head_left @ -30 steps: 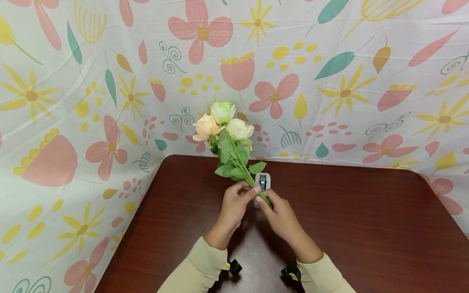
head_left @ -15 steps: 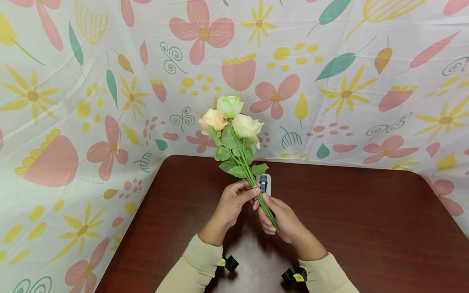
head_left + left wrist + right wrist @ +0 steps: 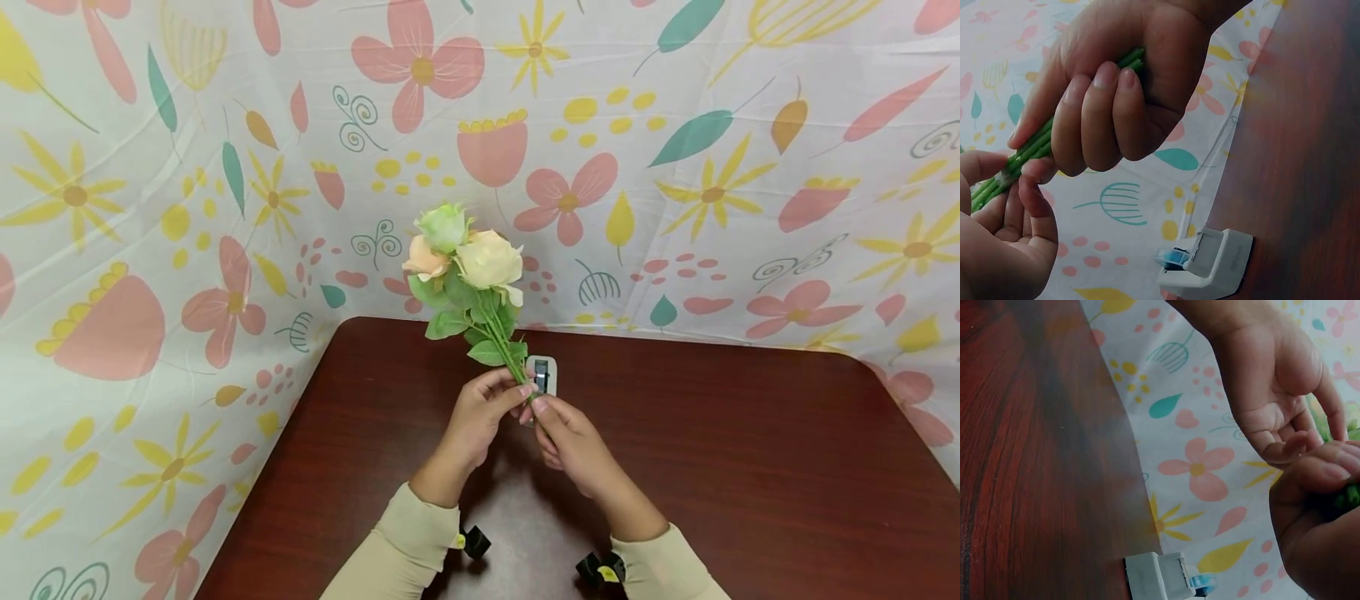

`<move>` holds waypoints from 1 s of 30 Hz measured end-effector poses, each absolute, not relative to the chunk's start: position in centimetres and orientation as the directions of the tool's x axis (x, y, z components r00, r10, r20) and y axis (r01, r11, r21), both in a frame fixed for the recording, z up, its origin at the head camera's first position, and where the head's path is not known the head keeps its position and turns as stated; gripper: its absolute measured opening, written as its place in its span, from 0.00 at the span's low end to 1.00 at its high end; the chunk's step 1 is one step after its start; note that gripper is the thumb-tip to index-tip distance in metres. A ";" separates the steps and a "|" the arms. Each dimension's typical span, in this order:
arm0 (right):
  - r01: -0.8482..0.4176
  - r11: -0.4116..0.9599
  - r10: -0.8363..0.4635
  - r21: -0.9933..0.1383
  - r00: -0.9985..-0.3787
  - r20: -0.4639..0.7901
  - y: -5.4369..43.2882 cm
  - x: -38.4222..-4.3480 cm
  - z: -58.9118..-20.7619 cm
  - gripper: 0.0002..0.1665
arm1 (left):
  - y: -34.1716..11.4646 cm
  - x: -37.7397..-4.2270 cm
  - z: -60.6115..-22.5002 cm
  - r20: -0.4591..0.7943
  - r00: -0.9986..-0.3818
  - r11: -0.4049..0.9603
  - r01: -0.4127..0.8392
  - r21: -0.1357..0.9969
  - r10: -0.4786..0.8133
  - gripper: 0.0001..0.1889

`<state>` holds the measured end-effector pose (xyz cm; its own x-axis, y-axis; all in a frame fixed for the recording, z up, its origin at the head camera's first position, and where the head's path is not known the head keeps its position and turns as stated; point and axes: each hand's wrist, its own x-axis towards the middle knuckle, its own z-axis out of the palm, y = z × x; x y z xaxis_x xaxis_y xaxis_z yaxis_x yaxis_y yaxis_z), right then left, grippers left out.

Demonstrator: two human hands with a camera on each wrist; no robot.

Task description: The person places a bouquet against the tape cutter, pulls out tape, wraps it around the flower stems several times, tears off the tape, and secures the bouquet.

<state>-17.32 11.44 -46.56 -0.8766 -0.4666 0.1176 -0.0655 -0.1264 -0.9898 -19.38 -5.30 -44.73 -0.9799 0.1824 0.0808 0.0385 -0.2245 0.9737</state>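
A bunch of roses (image 3: 480,292) is held above the table, its peach, pale green and cream blooms leaning up to the left. My left hand (image 3: 474,421) pinches the green stems (image 3: 1038,150) just under the leaves. Lower on the same stems, my right hand (image 3: 581,446) grips them with curled fingers; the cut ends poke out of its palm in the left wrist view. A shiny clear patch, possibly tape, shows on the stems between the two hands. Behind the hands a light grey tape dispenser (image 3: 1213,265) with a bluish roll stands on the table, partly hidden in the head view.
The dark red-brown table (image 3: 735,450) reaches back to a white cloth (image 3: 675,275) printed with flowers and leaves. This cloth also hangs along the left side. Black wrist cameras (image 3: 476,542) are worn below both hands.
The blooms swing right and then back left and turn. My right hand shifts down the stems from a fingertip pinch to a fuller grip. The left hand stays nearly in place.
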 end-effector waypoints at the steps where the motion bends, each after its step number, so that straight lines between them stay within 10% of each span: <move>1: -0.074 -0.108 -0.450 -0.991 -0.885 0.115 11.3 -17.3 -46.6 0.28 | -5.3 -19.4 -44.8 0.077 -0.981 -0.223 0.036 0.974 0.176 0.18; 19: -0.170 0.109 -0.319 -0.979 -0.939 0.127 10.7 -17.2 -47.1 0.20 | -5.1 -19.2 -45.3 0.039 -0.989 -0.200 0.010 0.980 0.146 0.19; 30: -0.161 -0.038 -0.312 -0.986 -0.936 0.165 10.8 -17.1 -46.7 0.21 | -4.6 -19.0 -45.3 0.077 -0.982 -0.213 0.040 0.976 0.171 0.15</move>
